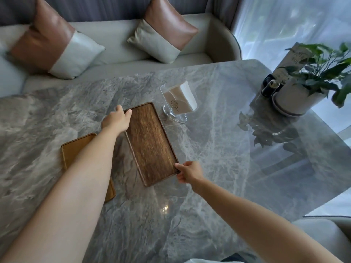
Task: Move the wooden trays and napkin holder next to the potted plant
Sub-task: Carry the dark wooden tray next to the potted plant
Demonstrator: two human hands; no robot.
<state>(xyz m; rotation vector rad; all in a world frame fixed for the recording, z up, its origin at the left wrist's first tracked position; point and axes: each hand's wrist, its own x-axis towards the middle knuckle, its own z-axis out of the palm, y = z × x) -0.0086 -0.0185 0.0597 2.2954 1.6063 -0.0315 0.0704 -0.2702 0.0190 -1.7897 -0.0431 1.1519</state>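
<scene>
Marble table [218, 149], grey with pale veins, carries everything here. The dark wooden tray [151, 143] lies near its middle, and it serves as the landmark. The left hand [116, 120] is closed over the tray's far left corner, thumb on the rim; the right hand [189, 171] pinches the tray's near right corner between thumb and fingers. Whether the tray is lifted off the table cannot be told.

Left of the dark tray, and partly hidden under the left forearm, lies a lighter wooden tray [76, 150], flat on the table. Just beyond the dark tray's far right corner stands a clear napkin holder [176, 103] with beige and white napkins upright in it; it stands between the tray and the plant. A small round emblem shows on the holder's front, too small to read.

Well to the right of the tray, at the table's far corner, sits the potted plant [303, 92] in a white pot on a saucer. Beside the pot stand a dark bottle [270, 86] and a printed card [293, 59]; its lettering is too blurred to read.

Beyond the table, a pale sofa [117, 52] holds two brown-and-cream cushions [163, 31].
</scene>
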